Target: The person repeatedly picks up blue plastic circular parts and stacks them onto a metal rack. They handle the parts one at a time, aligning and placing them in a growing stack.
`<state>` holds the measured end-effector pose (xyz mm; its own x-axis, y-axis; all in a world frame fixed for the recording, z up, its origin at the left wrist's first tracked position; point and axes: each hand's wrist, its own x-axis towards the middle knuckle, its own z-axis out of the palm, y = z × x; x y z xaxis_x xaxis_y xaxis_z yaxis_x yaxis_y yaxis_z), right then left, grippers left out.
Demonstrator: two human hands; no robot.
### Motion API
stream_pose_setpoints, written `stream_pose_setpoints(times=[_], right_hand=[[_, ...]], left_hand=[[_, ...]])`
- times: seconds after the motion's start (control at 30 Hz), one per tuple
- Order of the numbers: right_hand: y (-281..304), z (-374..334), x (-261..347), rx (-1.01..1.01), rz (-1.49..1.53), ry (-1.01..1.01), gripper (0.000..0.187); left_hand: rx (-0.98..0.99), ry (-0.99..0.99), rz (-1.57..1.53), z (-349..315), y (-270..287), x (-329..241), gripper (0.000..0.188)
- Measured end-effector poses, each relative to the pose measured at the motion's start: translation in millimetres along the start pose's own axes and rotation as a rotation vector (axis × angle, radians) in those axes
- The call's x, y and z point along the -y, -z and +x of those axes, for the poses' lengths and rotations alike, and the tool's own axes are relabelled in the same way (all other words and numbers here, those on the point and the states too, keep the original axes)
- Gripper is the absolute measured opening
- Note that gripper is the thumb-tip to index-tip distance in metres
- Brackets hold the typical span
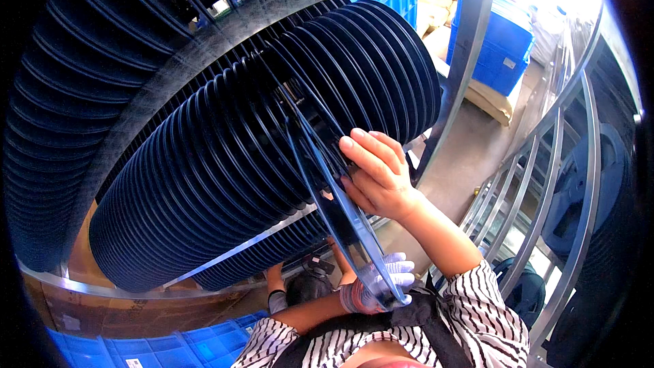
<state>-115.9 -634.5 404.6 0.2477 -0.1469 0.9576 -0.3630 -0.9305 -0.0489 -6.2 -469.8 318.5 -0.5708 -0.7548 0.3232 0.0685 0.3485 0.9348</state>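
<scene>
A thin black plastic reel (323,184) stands tilted on edge in front of me, partly pulled out from a long row of black reels (204,136) on a metal rack. My left hand (378,285), in a pale glove, grips the reel's lower edge close to my chest; its fingers show past the rim. My right hand (381,172) is bare and reaches up to the reel's right side. Its fingers are bent around the edge, while the thumb is hidden. A gap with glossy flanges shows in the row just beyond the reel.
A curved metal rail (170,61) crosses above, with more black reels (75,88) over it. Blue crates (494,48) stand on sacks at the far right. A barred metal rack (545,184) rises at my right. Another person (310,287) is low behind the rack, near a blue bin (170,347).
</scene>
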Motion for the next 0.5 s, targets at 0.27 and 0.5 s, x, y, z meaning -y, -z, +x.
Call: stream_pose_setpoints(times=[0.27,0.5], right_hand=[[-5,12,12,-0.137,-0.148,-0.028,0.021],[18,-17,20,-0.143,-0.185,0.017,0.015]], left_hand=[[-0.169,0.086,-0.231,-20,-16,19,0.034],[0.116,-0.350,0.514,5,10,2,0.041]])
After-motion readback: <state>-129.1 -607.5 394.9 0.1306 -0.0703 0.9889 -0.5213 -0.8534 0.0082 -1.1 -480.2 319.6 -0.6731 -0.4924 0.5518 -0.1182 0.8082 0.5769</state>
